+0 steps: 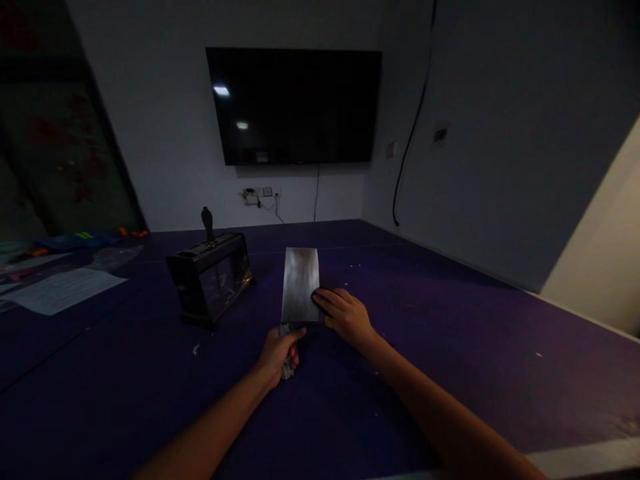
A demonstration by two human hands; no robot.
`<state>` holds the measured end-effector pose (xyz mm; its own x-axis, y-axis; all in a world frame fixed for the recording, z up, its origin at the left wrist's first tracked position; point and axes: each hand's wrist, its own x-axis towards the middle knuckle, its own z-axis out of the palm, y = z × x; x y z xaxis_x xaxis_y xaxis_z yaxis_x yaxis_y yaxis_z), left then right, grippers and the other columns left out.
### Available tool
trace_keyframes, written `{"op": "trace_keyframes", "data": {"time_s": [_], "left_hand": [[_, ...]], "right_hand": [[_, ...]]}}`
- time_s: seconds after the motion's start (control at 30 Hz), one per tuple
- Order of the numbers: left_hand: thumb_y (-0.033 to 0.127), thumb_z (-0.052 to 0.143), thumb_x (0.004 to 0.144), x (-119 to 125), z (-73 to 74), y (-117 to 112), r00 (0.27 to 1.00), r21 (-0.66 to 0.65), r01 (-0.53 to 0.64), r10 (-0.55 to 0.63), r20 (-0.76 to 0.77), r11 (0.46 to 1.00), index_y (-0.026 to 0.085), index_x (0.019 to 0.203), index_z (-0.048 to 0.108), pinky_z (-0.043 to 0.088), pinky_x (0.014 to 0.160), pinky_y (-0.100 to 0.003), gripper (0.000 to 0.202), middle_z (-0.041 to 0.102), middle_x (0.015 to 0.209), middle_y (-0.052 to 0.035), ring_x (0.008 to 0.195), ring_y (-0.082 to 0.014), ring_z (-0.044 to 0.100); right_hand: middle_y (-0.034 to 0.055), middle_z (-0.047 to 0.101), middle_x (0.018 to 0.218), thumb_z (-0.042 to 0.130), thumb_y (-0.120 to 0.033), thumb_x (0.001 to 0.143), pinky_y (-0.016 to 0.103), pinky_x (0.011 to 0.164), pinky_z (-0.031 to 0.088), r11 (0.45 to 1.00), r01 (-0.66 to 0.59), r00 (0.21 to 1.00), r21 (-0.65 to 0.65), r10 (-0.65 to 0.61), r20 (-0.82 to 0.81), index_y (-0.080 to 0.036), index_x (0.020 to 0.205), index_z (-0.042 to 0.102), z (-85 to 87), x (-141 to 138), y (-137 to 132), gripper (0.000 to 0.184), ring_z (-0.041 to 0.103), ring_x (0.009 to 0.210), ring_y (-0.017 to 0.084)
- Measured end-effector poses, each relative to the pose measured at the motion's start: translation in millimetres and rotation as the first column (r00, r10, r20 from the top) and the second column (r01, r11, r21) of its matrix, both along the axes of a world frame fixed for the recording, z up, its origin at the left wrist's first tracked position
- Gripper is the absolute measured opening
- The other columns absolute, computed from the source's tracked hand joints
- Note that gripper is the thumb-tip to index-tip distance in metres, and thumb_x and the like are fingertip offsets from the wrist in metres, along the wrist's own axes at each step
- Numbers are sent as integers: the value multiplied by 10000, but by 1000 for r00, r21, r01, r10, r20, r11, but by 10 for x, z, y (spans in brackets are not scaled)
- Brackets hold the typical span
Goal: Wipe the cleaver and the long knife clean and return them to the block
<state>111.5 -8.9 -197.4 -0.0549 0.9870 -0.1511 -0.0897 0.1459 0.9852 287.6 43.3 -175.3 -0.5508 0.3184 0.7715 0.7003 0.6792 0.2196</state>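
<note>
A steel cleaver [300,283] lies with its broad blade flat over the dark purple table [450,347], pointing away from me. My left hand [279,353] is closed round the cleaver's handle at the near end. My right hand [345,313] rests at the blade's right edge, fingers curled over a dark pad or sponge with a yellow part showing beneath it, pressed against the blade.
A dark knife block [210,280] with one black handle [207,225] sticking up stands left of the cleaver. Papers [65,290] and small coloured items [85,238] lie at the far left. A black wall screen [295,107] hangs ahead, a cable on the right wall.
</note>
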Motion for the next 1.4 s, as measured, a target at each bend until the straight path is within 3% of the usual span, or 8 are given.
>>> {"op": "trace_keyframes", "data": {"time_s": [0.33,0.8,1.4], "left_hand": [[392,641,598,1,-16,24,999,16,-25,25,23,1000,187,551,407,257,309,-181,315,354,348,87,268,-67,346],[384,646,571,-25,-16,63,990,4,-41,40,132,999,182,453,380,237,298,-189,354,353,338,67,269,-62,337],[379,643,587,-28,-8,39,1000,-1,13,-13,23,1000,184,536,407,264,312,-175,310,355,346,82,275,-62,353]], "right_hand": [[50,631,1085,528,-60,740,317,748,491,994,-109,993,-27,108,-43,-210,1056,637,-57,-72,-34,367,533,926,202],[30,655,1042,521,-56,708,298,691,490,982,-187,982,5,187,0,-196,979,657,-107,-131,-67,334,539,895,198],[36,648,1064,517,-86,721,325,766,490,978,-202,978,-60,197,-74,-206,1030,638,-99,-39,1,353,548,909,197]]}}
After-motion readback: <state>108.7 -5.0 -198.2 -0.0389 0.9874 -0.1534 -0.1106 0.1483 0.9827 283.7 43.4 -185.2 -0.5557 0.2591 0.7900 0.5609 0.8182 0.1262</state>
